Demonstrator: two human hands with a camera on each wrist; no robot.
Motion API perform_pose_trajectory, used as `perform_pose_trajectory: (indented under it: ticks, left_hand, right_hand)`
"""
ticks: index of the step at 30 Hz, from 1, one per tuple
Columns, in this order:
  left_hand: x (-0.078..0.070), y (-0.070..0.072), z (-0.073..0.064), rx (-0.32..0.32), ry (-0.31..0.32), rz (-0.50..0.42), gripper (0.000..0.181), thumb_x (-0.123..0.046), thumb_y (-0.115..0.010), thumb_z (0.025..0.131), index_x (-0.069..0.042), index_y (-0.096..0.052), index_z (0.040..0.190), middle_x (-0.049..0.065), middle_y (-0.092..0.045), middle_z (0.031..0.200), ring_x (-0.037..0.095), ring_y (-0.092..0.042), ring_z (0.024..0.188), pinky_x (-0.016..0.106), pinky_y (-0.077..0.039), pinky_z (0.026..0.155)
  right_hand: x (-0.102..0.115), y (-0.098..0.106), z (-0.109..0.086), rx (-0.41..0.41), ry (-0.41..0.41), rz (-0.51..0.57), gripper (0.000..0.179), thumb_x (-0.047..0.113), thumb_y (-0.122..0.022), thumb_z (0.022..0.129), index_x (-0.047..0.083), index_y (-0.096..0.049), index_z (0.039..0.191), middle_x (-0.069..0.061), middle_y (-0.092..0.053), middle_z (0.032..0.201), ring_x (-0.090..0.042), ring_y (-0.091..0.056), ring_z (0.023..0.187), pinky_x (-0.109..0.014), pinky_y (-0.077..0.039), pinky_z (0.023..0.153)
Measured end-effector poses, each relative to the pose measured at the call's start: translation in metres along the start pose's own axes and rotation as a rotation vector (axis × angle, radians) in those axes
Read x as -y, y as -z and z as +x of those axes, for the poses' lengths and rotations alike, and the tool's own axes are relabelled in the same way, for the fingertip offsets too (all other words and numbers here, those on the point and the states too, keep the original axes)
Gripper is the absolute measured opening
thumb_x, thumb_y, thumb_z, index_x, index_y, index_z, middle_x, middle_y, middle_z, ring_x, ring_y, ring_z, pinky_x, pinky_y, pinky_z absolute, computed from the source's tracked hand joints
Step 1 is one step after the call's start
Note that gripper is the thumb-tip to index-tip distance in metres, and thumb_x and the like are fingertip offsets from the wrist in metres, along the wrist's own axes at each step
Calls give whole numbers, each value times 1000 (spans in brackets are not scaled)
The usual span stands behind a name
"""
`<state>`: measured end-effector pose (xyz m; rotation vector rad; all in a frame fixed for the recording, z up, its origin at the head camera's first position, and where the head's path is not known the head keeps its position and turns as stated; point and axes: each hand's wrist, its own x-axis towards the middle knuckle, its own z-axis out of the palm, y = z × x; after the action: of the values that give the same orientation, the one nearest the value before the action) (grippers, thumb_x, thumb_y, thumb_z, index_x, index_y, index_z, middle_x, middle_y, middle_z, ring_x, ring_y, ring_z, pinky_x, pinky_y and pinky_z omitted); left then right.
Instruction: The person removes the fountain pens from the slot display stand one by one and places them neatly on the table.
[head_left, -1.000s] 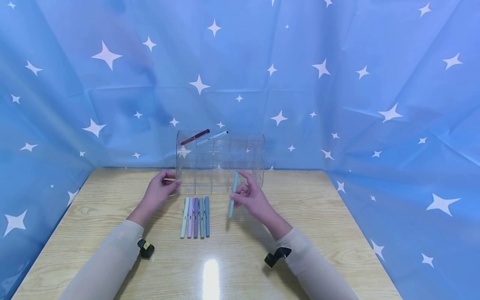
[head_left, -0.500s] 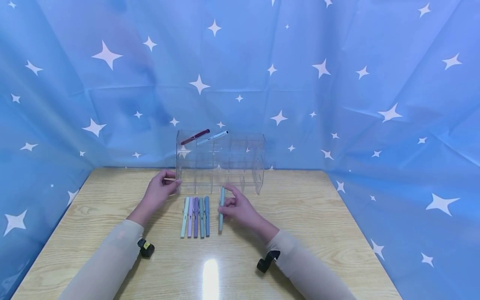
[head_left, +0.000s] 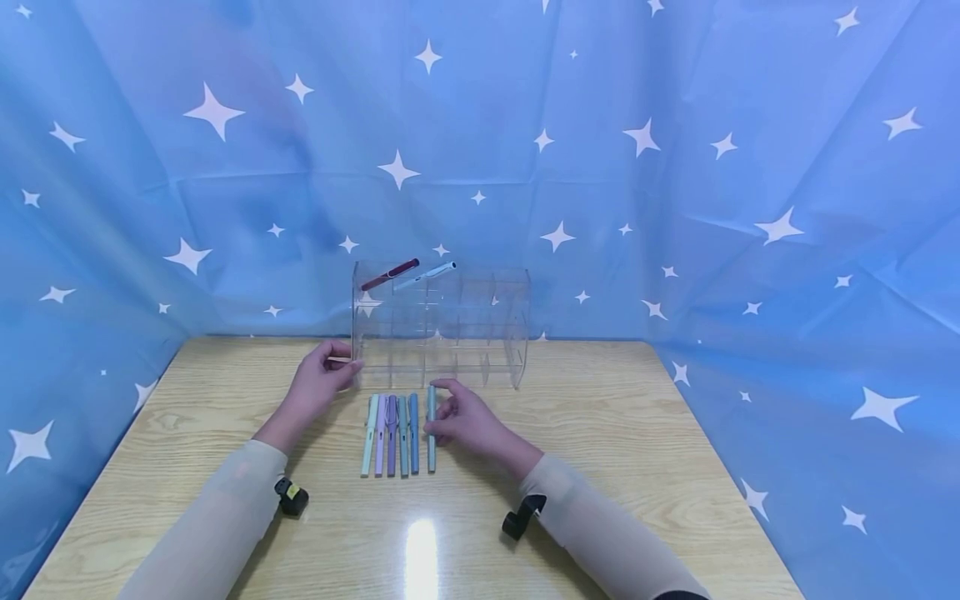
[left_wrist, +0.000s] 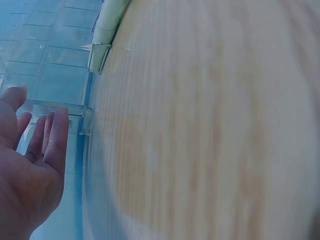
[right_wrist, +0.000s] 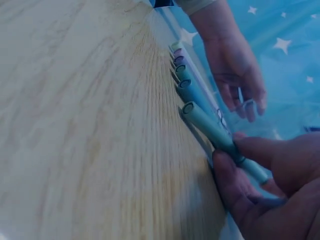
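Observation:
My right hand pinches a light teal pen between thumb and fingers. This pen stands lengthwise just right of a row of capped pens; the right wrist view shows it close over the table, parallel to them. From left to right the row has a mint pen, a lavender pen, a purple pen, a green-teal pen and a blue pen. My left hand holds the left side of a clear divided organizer, thumb at its front edge.
A dark red pen and a pale blue pen rest slanted in the organizer's upper left compartments. The organizer stands at the back of the wooden table, before a blue star-patterned curtain.
My right hand has moved left and toward me, bringing the light teal pen down from before the organizer to the row's right end. The left hand and organizer stay put.

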<state>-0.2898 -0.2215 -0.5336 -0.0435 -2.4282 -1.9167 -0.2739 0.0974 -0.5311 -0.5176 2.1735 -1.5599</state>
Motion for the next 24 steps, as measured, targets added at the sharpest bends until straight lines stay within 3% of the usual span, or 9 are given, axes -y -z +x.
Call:
perform_pose_trajectory:
  ticks: [14, 24]
  left_hand:
    - [-3, 0, -2, 0, 5, 4, 39, -21, -75, 109, 3, -60, 136, 20, -64, 129, 25, -68, 107, 35, -68, 91]
    - [-4, 0, -2, 7, 8, 6, 38, -21, -74, 109, 3, -60, 136, 21, -63, 130, 27, -68, 108, 31, -67, 89]
  right_hand:
    - [10, -5, 6, -9, -78, -154, 87, 8, -91, 93, 0, -43, 165, -10, -73, 95, -24, -76, 77, -35, -68, 73]
    - [13, -6, 11, -3, -107, -184, 86, 5, -90, 93, -3, -43, 164, -10, -74, 91, -24, -76, 73, -34, -68, 69]
